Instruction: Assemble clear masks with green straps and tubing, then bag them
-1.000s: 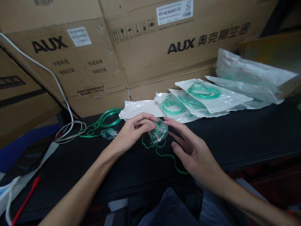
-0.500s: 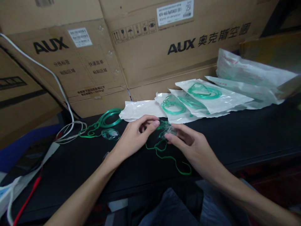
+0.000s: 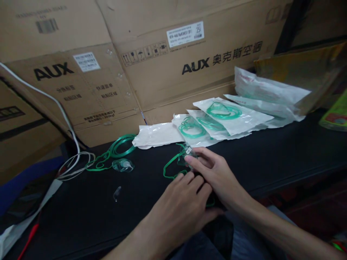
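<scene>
Head view: clear mask (image 3: 186,151) on black table (image 3: 271,159), green strap (image 3: 169,168) trailing toward 8 o'clock; right hand (image 3: 217,175) at mask's 4 o'clock, fingertips touching it, grip cannot tell; left hand (image 3: 180,209) at 6 o'clock, flat, slack, holding nothing; sealed pouches (image 3: 238,117) at 1 o'clock; second mask (image 3: 123,165) at 9 o'clock.

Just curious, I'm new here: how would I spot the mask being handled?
On the black table below the AUX cartons, look just before the white pouches. The clear mask is touched by the right hand, trailing a green cord; the other mask, farther left, lies untouched.
</scene>
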`<state>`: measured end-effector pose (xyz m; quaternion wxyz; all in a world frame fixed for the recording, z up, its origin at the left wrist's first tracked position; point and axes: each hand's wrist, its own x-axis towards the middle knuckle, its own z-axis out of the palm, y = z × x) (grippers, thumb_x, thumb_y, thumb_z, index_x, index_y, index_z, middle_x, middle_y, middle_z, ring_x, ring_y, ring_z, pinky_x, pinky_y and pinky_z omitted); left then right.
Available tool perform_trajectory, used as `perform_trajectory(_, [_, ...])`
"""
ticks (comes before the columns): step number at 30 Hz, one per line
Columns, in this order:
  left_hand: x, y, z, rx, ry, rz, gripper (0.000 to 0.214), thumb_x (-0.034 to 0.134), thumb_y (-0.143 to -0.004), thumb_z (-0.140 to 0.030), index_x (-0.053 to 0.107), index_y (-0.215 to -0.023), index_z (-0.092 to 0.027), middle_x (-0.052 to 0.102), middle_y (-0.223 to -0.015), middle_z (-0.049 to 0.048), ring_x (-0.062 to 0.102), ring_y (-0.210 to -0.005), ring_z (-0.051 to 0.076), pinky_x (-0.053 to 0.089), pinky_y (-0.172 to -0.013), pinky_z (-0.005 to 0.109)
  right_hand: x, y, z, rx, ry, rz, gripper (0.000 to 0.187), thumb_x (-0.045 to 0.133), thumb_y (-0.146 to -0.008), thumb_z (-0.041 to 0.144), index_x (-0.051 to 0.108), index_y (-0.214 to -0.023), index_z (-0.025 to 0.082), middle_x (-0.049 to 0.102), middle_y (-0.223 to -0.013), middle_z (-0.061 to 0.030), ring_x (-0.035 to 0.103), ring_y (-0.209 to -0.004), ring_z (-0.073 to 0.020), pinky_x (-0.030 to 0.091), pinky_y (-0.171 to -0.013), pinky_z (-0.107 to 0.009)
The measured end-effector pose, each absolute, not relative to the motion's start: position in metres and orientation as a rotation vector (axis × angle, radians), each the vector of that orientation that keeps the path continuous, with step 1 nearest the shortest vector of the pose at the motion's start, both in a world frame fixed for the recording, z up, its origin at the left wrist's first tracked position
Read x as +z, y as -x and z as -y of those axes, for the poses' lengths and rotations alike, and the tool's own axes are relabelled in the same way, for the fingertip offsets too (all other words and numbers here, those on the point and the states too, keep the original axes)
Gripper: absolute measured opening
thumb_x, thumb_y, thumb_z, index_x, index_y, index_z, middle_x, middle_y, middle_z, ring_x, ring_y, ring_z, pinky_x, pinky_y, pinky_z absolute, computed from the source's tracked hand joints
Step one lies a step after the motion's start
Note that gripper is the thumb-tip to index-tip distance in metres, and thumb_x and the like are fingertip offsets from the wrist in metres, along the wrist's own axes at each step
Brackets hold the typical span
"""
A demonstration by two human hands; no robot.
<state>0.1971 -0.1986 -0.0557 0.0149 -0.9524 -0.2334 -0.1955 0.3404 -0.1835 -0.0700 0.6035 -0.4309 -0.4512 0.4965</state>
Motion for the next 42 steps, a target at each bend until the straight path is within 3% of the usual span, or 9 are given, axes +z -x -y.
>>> perform_trajectory(3, [-0.057, -0.198, 0.194, -0.667, 3.037, 0.767, 0.019, 0.075, -0.089, -0.022, 0.07, -0.106, -0.016, 0.075, -0.107, 0.0059, 0.069, -0.103, 0.024, 0.056, -0.093, 0.036, -0.072, -0.341, 0.183, 1.198, 0.962, 1.02, 0.035, 0.079, -0.081, 0.047, 0.067, -0.098, 0.019, 0.065, -0.076, 0.0036, 0.059, -0.07, -0.0124, 0.044, -0.064, -0.024])
perform_trajectory(5, [-0.051, -0.193, 0.188, -0.816, 3.117, 0.85, 0.009, 0.072, -0.091, -0.016, 0.072, -0.099, -0.018, 0.076, -0.098, 0.0018, 0.069, -0.092, 0.019, 0.056, -0.087, 0.029, -0.072, -0.342, 0.182, 1.229, 0.917, 0.998, 0.033, 0.076, -0.084, 0.049, 0.067, -0.095, 0.019, 0.065, -0.079, 0.0029, 0.059, -0.072, -0.0126, 0.044, -0.064, -0.024])
perform_trajectory(12, [-0.027, -0.162, 0.176, -1.17, 3.041, 1.457, 0.016, 0.075, -0.089, -0.03, 0.079, -0.104, -0.028, 0.069, -0.071, -0.0052, 0.051, -0.057, 0.01, 0.039, -0.053, 0.02, -0.07, -0.344, 0.18, 1.31, 0.866, 0.955, 0.032, 0.071, -0.09, 0.049, 0.067, -0.09, 0.017, 0.06, -0.073, 0.0019, 0.053, -0.065, -0.012, 0.043, -0.063, -0.025])
perform_trajectory(18, [-0.018, -0.15, 0.174, -1.328, 2.956, 1.539, 0.015, 0.069, -0.092, -0.028, 0.082, -0.1, -0.028, 0.072, -0.073, -0.0037, 0.055, -0.062, 0.011, 0.041, -0.059, 0.021, -0.068, -0.345, 0.184, 1.44, 0.823, 0.959, 0.031, 0.07, -0.091, 0.048, 0.067, -0.092, 0.017, 0.06, -0.077, 0.0013, 0.052, -0.064, -0.0111, 0.042, -0.063, -0.025])
perform_trajectory(24, [-0.021, -0.149, 0.171, -1.443, 2.855, 1.595, 0.012, 0.076, -0.087, -0.035, 0.08, -0.09, -0.024, 0.072, -0.076, -0.0025, 0.056, -0.062, 0.012, 0.042, -0.058, 0.022, -0.068, -0.344, 0.186, 1.482, 0.809, 1.039, 0.03, 0.068, -0.093, 0.048, 0.067, -0.09, 0.018, 0.057, -0.08, 0.0011, 0.051, -0.067, -0.0113, 0.042, -0.061, -0.024])
perform_trajectory(29, [-0.025, -0.151, 0.169, -1.448, 2.832, 1.433, 0.015, 0.074, -0.09, -0.03, 0.081, -0.103, -0.027, 0.076, -0.082, -0.0012, 0.063, -0.069, 0.014, 0.046, -0.064, 0.024, -0.066, -0.344, 0.186, 1.49, 0.799, 1.054, 0.029, 0.068, -0.093, 0.048, 0.07, -0.095, 0.019, 0.057, -0.084, 0.0004, 0.051, -0.067, -0.0114, 0.043, -0.061, -0.024])
perform_trajectory(33, [-0.028, -0.154, 0.167, -1.43, 2.814, 1.336, 0.011, 0.073, -0.092, -0.028, 0.08, -0.098, -0.025, 0.078, -0.088, 0.0001, 0.066, -0.075, 0.016, 0.05, -0.069, 0.026, -0.066, -0.343, 0.186, 1.482, 0.789, 1.075, 0.027, 0.069, -0.092, 0.046, 0.072, -0.093, 0.019, 0.057, -0.081, 0.0006, 0.052, -0.067, -0.0119, 0.044, -0.06, -0.024])
perform_trajectory(42, [-0.025, -0.155, 0.168, -1.361, 2.721, 1.289, 0.006, 0.074, -0.09, -0.022, 0.078, -0.094, -0.023, 0.076, -0.084, -0.0029, 0.06, -0.066, 0.012, 0.049, -0.068, 0.024, -0.068, -0.344, 0.187, 1.412, 0.826, 1.138, 0.029, 0.068, -0.093, 0.047, 0.071, -0.096, 0.019, 0.059, -0.08, 0.0013, 0.054, -0.066, -0.0121, 0.045, -0.062, -0.026])
